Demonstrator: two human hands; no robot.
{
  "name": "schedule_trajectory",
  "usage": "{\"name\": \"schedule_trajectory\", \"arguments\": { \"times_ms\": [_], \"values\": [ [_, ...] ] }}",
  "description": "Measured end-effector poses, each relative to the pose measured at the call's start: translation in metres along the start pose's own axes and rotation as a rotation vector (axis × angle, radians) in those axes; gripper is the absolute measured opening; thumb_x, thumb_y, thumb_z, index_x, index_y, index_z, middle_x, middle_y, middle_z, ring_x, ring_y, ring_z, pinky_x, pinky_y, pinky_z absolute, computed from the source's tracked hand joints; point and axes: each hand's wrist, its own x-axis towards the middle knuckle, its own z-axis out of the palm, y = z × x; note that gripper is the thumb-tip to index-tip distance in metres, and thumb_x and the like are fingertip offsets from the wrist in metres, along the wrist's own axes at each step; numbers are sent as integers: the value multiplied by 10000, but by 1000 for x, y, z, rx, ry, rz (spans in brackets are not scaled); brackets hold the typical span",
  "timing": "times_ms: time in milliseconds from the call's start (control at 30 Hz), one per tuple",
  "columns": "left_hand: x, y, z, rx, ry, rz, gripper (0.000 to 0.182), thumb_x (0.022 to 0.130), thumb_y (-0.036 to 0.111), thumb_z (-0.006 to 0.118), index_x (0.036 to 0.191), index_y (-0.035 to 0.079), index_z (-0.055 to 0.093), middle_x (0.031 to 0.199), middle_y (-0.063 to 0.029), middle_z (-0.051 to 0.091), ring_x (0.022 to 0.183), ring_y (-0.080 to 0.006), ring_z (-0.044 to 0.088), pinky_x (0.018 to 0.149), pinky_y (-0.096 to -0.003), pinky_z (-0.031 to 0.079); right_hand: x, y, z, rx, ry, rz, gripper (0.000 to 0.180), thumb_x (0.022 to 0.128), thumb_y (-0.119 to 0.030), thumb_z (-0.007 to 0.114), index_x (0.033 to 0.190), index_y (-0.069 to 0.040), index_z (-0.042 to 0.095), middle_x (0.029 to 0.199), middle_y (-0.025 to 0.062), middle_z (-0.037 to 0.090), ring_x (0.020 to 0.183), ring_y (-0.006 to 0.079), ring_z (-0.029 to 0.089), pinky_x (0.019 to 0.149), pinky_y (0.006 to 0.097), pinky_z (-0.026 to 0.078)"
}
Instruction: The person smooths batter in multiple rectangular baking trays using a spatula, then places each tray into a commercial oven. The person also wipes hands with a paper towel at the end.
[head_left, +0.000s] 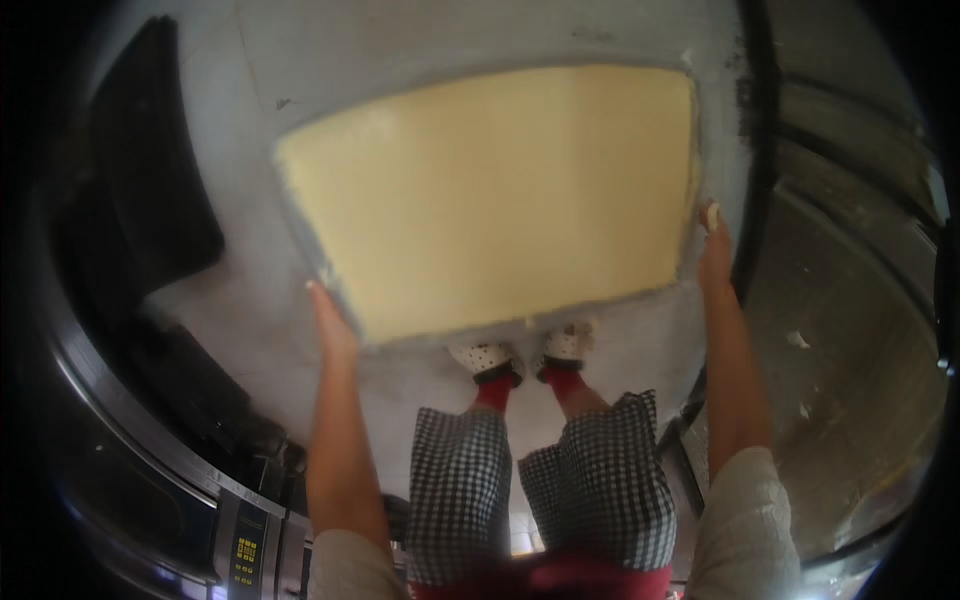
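Observation:
A large rectangular tray with a thin grey metal rim (442, 330) is held up in front of me, above the floor. A smooth, pale yellow layer (495, 202) fills it nearly to the edges; whether this is batter, dough or something else I cannot tell. My left hand (331, 322) grips the tray's left side near its front corner. On the opposite side, my right hand (714, 232) holds the edge, with a pale smear or bit on a fingertip. The tray hides the undersides of both grips.
To the left stands a metal appliance, apparently an oven, with a keypad panel (246, 551) and dark parts. A dark flat panel (157, 157) juts out above it. Along the right runs a metal surface (847, 360) with pale scraps. My spotted clogs (487, 360) stand on the grey floor (262, 330).

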Motion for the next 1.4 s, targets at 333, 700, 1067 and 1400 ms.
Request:
{"name": "schedule_trajectory", "arguments": {
  "times_ms": [333,700,1067,1400],
  "values": [
    [44,9,51,-320,-29,5,483,856,394,453,1161,22,411,1144,-91,449,1069,-212,405,946,-361,299,83,15,52,403,-79,86,474,886,-355,426,1187,10,444,1133,96,492,971,186,477,838,286,382],
    [25,8,-1,3,98,171,663,863,407,430,1305,-37,212,1302,-166,315,1205,-276,280,1013,-391,155,37,19,22,126,117,59,568,884,-403,379,1294,-15,309,1331,109,313,1242,240,246,1025,330,142],
    [25,-5,16,-431,17,18,388,885,366,401,1009,16,513,1007,-75,535,960,-174,480,862,-314,360,68,10,62,357,106,69,301,892,-256,385,1053,-27,497,960,60,547,877,198,521,743,289,419],
    [-216,124,-88,-475,130,49,330,848,256,506,1055,-1,500,1027,-79,512,955,-176,470,838,-297,376,-106,-52,-105,582,-195,189,607,859,-523,342,1097,8,515,1115,128,515,1040,266,460,881,380,378]
  ]
}}
